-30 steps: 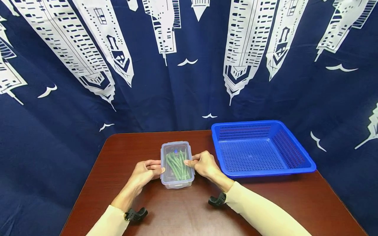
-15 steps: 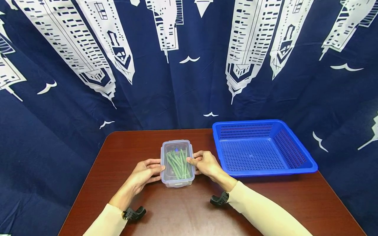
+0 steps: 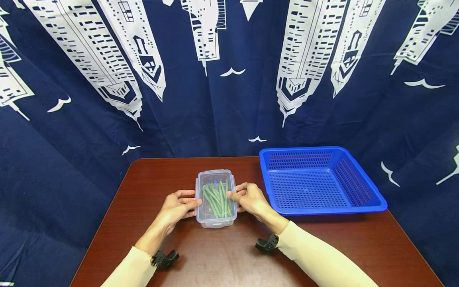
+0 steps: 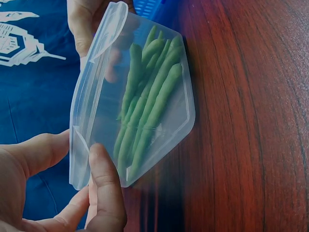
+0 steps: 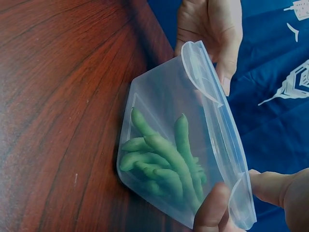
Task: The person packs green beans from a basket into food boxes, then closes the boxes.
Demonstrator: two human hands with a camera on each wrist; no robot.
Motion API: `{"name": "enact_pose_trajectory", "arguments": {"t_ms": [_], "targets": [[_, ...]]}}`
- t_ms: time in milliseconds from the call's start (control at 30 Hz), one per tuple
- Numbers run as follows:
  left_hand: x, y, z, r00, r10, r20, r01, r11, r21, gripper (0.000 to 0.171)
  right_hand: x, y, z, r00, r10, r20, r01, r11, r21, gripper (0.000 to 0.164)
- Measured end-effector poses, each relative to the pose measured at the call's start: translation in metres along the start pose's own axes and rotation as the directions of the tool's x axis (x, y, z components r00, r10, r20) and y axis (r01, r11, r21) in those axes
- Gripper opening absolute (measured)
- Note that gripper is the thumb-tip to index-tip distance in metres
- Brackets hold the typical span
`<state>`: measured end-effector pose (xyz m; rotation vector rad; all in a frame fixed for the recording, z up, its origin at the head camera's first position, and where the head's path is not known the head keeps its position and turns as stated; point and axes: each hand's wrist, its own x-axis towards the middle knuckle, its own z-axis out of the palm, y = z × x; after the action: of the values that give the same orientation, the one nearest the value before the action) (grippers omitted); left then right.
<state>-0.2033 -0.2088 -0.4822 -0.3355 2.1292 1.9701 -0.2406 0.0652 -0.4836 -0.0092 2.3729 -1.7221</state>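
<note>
A clear plastic food container (image 3: 206, 216) with a lid on it stands upright on the table, with several green beans (image 3: 217, 199) inside. My left hand (image 3: 175, 207) pinches its left long side, thumb on the lid's edge and fingers below at the side flap. On the opposite side my right hand (image 3: 252, 199) pinches the lid's rim the same way, thumb on top. In the left wrist view a curled fingertip (image 4: 100, 159) presses the side flap. The beans (image 5: 164, 159) show through the wall in the right wrist view.
A blue perforated plastic basket (image 3: 305, 189) stands to the right of the container, near the table's back edge. Behind the brown wooden table (image 3: 161, 175) hangs a navy cloth (image 3: 179, 127) printed with white buildings and birds.
The right thumb has slid slightly outward to the lid's edge, and a lower right finger now shows beside the container. The left fingers have spread along their side. The container stays in place.
</note>
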Motion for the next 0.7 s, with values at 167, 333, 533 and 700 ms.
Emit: {"name": "enact_pose_trajectory", "arguments": {"t_ms": [167,333,533,700], "targets": [[0.003,-0.003,-0.002,0.999,-0.018,0.048,0.021,0.998,-0.067,0.066,0.0,-0.002,-0.002,1.0,0.01,0.013,-0.011,1.0,0.022,0.039],[0.001,-0.004,-0.004,0.994,-0.037,0.101,0.047,0.994,-0.102,0.071,-0.001,-0.001,-0.003,0.997,0.055,0.054,-0.059,0.996,0.066,0.039],[0.001,-0.007,-0.008,0.987,-0.043,0.152,0.064,0.989,-0.131,0.078,0.0,0.0,-0.004,0.994,0.062,0.086,-0.069,0.994,0.087,0.042],[-0.002,-0.009,-0.012,0.98,-0.054,0.19,0.076,0.991,-0.109,0.086,-0.003,-0.001,-0.005,0.991,0.078,0.109,-0.089,0.991,0.102,0.041]]}}
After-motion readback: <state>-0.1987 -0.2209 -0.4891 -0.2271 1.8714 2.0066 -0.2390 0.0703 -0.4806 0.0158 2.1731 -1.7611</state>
